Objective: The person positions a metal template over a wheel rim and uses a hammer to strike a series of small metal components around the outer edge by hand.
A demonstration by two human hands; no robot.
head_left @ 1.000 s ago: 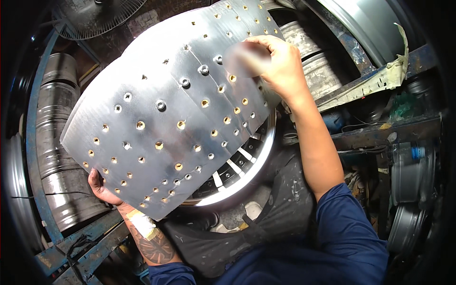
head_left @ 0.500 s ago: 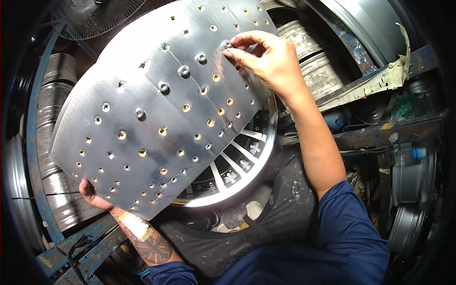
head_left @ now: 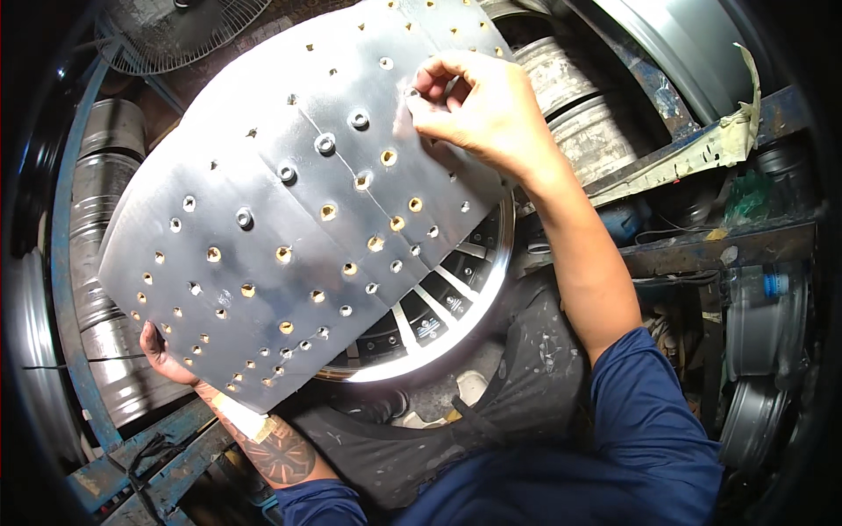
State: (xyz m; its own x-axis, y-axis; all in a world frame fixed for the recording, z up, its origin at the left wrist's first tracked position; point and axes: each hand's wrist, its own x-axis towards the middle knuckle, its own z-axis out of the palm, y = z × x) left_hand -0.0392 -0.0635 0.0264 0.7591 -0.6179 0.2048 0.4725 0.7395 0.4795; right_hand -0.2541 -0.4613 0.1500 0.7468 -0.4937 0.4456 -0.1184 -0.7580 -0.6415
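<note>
A large grey panel (head_left: 263, 175), full of small holes, is held at a tilt before me. My left hand (head_left: 163, 355) grips its lower left edge, thumb on the front and the other fingers hidden behind. Several small dark round bolts with hollow heads, one of them a socket-head bolt (head_left: 325, 144), sit in a row of holes across the panel. At the upper right end of that row my right hand (head_left: 478, 110) pinches another bolt (head_left: 412, 93) between thumb and fingertips, mostly covered by them. Below the panel, a wheel rim (head_left: 421, 320) with black and silver spokes is partly hidden.
Stacked metal wheel barrels (head_left: 110, 237) stand on a blue rack (head_left: 63, 263) at the left. A fan (head_left: 180, 31) is at the top left. More wheels (head_left: 763, 320) and a shelf beam (head_left: 719, 250) with torn masking paper (head_left: 693, 162) lie on the right.
The panel has tilted and shifted slightly left, catching more light. My right hand has moved a little left with it, still pinching at the same bolt.
</note>
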